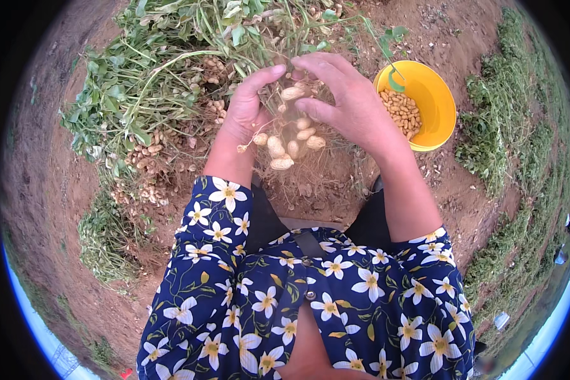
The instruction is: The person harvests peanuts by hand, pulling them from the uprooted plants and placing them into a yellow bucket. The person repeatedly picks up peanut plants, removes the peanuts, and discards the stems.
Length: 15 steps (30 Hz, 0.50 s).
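Observation:
A cluster of peanut pods with thin roots hangs between my hands, joined to leafy peanut stems. My left hand curves round the stems at the cluster's left side, thumb up; its other fingers are mostly hidden. My right hand arches over the pods from the right, fingers bent, fingertips close to the upper pods; whether they pinch one is unclear. Right of this hand stands a yellow bucket, partly filled with loose peanuts. A green leafy stem hangs over its rim.
A heap of uprooted peanut plants with pods lies at the upper left, a smaller bunch below it. Rows of green plants run along the right. Bare soil shows around my legs and the bucket.

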Each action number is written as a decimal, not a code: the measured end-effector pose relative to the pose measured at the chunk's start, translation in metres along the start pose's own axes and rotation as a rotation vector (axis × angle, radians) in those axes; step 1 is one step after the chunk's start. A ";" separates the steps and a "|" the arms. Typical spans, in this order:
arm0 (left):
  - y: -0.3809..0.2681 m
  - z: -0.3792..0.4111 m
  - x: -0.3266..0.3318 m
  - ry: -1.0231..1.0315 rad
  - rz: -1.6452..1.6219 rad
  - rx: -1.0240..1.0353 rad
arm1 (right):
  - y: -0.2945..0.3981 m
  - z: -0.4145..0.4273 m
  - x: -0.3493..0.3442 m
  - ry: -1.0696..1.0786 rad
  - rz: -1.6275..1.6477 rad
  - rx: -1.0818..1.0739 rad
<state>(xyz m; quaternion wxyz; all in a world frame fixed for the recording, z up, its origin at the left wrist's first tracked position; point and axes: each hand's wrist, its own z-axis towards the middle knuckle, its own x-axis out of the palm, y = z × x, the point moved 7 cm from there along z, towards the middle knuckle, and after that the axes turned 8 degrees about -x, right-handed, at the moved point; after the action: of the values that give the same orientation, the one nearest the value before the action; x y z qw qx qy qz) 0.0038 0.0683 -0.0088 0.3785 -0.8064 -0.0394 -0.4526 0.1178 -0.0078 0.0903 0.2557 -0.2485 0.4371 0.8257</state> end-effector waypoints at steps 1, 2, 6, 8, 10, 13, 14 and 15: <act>0.002 -0.001 0.000 -0.013 0.006 -0.024 | -0.003 -0.001 0.001 0.002 -0.007 0.032; 0.003 -0.003 0.002 -0.026 0.011 -0.048 | -0.005 -0.002 0.003 0.005 -0.013 0.064; 0.003 -0.005 0.008 -0.051 0.079 -0.061 | -0.009 -0.004 0.007 -0.029 -0.007 0.116; 0.007 -0.002 0.005 -0.023 0.073 -0.078 | -0.015 -0.006 0.010 0.001 -0.003 0.106; 0.006 -0.005 0.001 -0.064 0.113 -0.103 | -0.018 -0.005 0.011 0.012 -0.038 0.066; 0.002 -0.011 0.005 -0.137 0.172 -0.087 | -0.017 -0.004 0.010 -0.002 -0.144 -0.027; 0.002 -0.009 0.002 -0.145 0.203 -0.073 | -0.016 -0.003 0.010 -0.011 -0.165 -0.056; 0.001 -0.008 -0.001 -0.153 0.233 -0.058 | -0.013 -0.003 0.009 -0.019 -0.186 -0.086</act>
<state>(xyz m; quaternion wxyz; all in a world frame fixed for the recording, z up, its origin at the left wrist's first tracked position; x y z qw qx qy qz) -0.0017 0.0629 -0.0077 0.4007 -0.8484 0.0388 -0.3436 0.1200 -0.0018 0.0753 0.3244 -0.2911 0.3739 0.8187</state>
